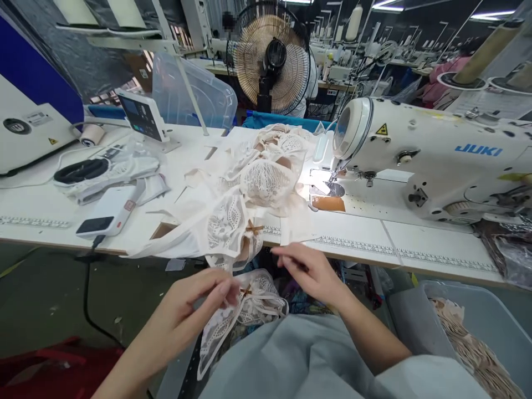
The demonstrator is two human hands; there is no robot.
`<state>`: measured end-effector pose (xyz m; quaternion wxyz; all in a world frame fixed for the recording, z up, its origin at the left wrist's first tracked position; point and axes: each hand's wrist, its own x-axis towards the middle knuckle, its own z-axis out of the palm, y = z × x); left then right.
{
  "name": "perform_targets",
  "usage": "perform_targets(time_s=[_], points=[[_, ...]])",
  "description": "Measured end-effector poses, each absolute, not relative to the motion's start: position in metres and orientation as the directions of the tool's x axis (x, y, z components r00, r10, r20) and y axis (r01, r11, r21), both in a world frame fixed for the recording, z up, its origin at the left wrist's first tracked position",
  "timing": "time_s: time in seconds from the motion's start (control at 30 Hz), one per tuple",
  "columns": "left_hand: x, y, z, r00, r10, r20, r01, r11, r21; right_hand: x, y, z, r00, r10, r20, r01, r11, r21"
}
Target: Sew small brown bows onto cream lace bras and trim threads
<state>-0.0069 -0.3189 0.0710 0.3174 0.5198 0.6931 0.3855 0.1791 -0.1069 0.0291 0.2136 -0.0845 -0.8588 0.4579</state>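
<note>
My left hand (199, 302) pinches a white lace garment piece (245, 310) with a small brown bow, held over my lap below the table edge. My right hand (310, 271) hovers just to the right of it, fingers curled and pinched together on something thin that I cannot make out. A pile of similar white lace pieces (257, 183) lies on the table and drapes over its front edge just above my hands. A white JUKI sewing machine (428, 155) stands to the right, its needle area lit.
A white table (361, 230) with a ruler strip carries a small white device (110, 210), a control panel (143, 116) and a clear plastic bin (191, 94). A fan (272, 61) stands behind. A grey bin (477, 327) of beige pieces sits at lower right.
</note>
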Motion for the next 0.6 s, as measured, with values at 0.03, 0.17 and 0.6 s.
perform_targets(time_s=[0.03, 0.17, 0.6], points=[[-0.004, -0.309, 0.071, -0.313, 0.949, 0.032, 0.518, 0.142, 0.844, 0.170, -0.103, 0.037, -0.848, 0.406, 0.340, -0.065, 0.558, -0.827], [-0.001, -0.273, 0.055, -0.416, 0.874, 0.251, 0.691, 0.124, 0.712, 0.126, -0.079, 0.045, -0.820, 0.481, 0.310, -0.063, 0.462, -0.885], [-0.044, -0.259, 0.043, -0.479, 0.779, 0.404, 0.775, 0.159, 0.612, 0.085, -0.079, 0.045, -0.893, 0.353, 0.278, 0.005, 0.628, -0.778]])
